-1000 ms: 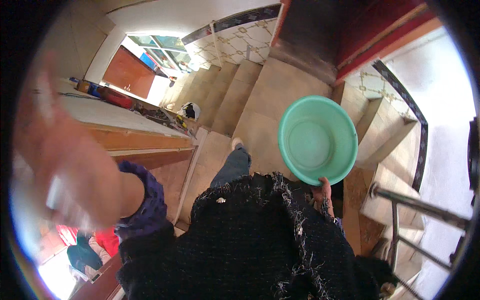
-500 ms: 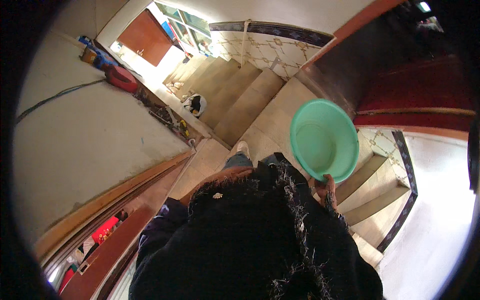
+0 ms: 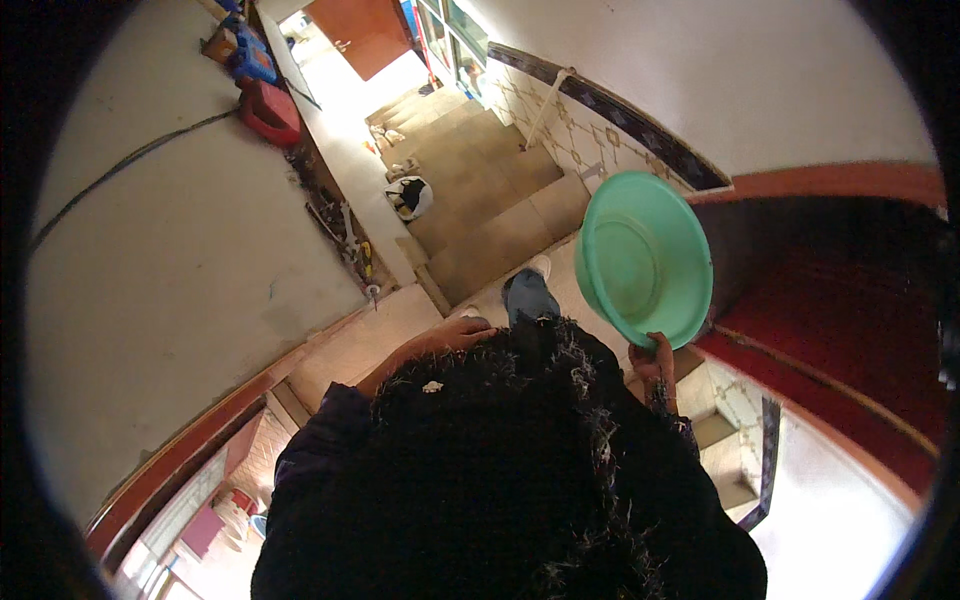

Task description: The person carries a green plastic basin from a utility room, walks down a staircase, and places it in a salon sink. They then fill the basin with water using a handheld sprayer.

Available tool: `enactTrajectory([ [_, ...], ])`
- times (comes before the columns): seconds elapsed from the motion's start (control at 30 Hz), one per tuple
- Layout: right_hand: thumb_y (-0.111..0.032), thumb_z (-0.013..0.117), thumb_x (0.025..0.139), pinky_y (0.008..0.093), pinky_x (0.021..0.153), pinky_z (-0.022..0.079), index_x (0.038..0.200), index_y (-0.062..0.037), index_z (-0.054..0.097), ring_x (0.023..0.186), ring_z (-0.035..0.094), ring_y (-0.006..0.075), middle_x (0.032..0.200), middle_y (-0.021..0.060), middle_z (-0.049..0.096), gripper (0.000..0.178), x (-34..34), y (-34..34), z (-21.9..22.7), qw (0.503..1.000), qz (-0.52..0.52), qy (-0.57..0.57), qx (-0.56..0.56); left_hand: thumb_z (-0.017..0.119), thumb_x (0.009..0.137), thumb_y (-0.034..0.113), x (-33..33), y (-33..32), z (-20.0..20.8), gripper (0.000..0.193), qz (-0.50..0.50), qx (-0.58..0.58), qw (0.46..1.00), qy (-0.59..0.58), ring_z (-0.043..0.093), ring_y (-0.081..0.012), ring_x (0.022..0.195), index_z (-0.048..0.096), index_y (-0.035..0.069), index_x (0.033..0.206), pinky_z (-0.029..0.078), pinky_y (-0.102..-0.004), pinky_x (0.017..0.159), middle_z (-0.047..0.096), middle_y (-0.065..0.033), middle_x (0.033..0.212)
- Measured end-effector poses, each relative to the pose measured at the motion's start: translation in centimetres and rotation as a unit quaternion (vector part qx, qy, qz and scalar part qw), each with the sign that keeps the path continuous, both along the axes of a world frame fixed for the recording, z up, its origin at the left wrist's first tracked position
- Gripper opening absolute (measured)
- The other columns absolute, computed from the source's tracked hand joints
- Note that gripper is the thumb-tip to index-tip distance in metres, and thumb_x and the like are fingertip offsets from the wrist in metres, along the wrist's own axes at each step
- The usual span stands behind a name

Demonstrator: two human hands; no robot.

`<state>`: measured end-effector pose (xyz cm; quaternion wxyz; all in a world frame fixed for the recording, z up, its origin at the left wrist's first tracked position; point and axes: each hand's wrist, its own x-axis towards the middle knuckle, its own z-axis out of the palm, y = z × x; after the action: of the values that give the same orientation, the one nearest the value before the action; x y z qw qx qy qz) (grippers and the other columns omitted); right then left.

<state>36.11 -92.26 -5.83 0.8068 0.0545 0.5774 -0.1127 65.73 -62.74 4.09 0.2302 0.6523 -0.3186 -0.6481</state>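
Observation:
My right hand (image 3: 656,362) grips the near rim of a round light-green plastic basin (image 3: 645,262). Thumb and fingers close over its lip, and the basin tilts with its inside facing up toward me; nothing shows in it. My left hand (image 3: 468,331) lies against the front of my black fuzzy-edged garment (image 3: 480,450), fingers stretched out and holding nothing visible. Below the hands, a leg in blue jeans (image 3: 531,297) and light shoes show on the landing.
Steps (image 3: 490,180) descend ahead toward a brown door (image 3: 362,35). A white bag (image 3: 410,197) sits at their left side. Tools and a red jug (image 3: 270,113) line the ledge at left. A dark red door (image 3: 840,330) stands right; more steps (image 3: 715,430) lie behind it.
My view has turned, so the stairs ahead sit further right and the red door lower. My left hand has come into sight at the garment's front. The basin stays in my right hand.

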Motion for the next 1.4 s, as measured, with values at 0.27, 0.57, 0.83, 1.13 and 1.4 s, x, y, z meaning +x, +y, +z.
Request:
enactTrajectory([
  [0.27,-0.006,0.057,0.072,0.0314,0.066,0.049,0.092,-0.0049,0.047,0.077,0.055,0.0219,0.087,0.0063,0.053,0.022,2.8,-3.9,-0.2,0.990,0.108,-0.007,-0.085,0.064,0.077,0.022,-2.2,-3.2,1.9,0.025,0.190,-0.045,0.965,-0.174,0.058,-0.0267,0.075,0.053,0.001,0.084,0.044,-0.0362,0.064,0.059,-0.0138,0.078],
  [0.57,-0.006,0.059,0.071,0.0304,0.069,0.047,0.103,-0.0068,0.048,0.080,0.055,0.0213,0.093,0.0059,0.054,0.034,3.6,-5.9,4.8,0.983,0.132,-0.016,-0.125,0.054,0.079,0.025,-1.1,12.0,-3.3,0.023,0.062,0.134,0.944,-0.297,0.057,-0.0374,0.077,0.055,0.004,0.087,0.044,-0.0453,0.067,0.059,-0.0189,0.077],
  [0.83,-0.004,0.059,0.071,0.0345,0.067,0.050,0.096,-0.0070,0.052,0.083,0.056,0.0219,0.095,0.0058,0.057,0.026,4.0,-8.7,1.7,0.987,0.145,-0.014,-0.072,0.053,0.080,0.018,2.6,9.1,-14.7,0.020,0.328,0.094,0.866,-0.367,0.059,-0.0325,0.076,0.059,0.002,0.089,0.047,-0.0388,0.069,0.061,-0.0169,0.081],
  [1.13,-0.002,0.059,0.070,0.0330,0.067,0.050,0.099,-0.0069,0.051,0.083,0.057,0.0211,0.095,0.0062,0.057,0.030,16.1,-15.4,-1.7,0.957,0.235,-0.076,-0.153,0.057,0.075,0.023,0.1,9.2,-14.5,0.027,0.444,0.120,0.825,-0.327,0.063,-0.0265,0.080,0.061,0.004,0.094,0.048,-0.0347,0.073,0.064,-0.0139,0.084],
  [1.4,-0.003,0.059,0.070,0.0343,0.073,0.049,0.106,-0.0059,0.048,0.088,0.056,0.0248,0.099,0.0071,0.056,0.038,25.4,-18.3,-1.9,0.915,0.325,-0.205,-0.127,0.056,0.078,0.016,-1.1,9.0,-19.0,0.024,0.679,0.095,0.704,-0.185,0.063,-0.0237,0.078,0.058,-0.001,0.095,0.049,-0.0343,0.070,0.064,-0.0127,0.083],
])
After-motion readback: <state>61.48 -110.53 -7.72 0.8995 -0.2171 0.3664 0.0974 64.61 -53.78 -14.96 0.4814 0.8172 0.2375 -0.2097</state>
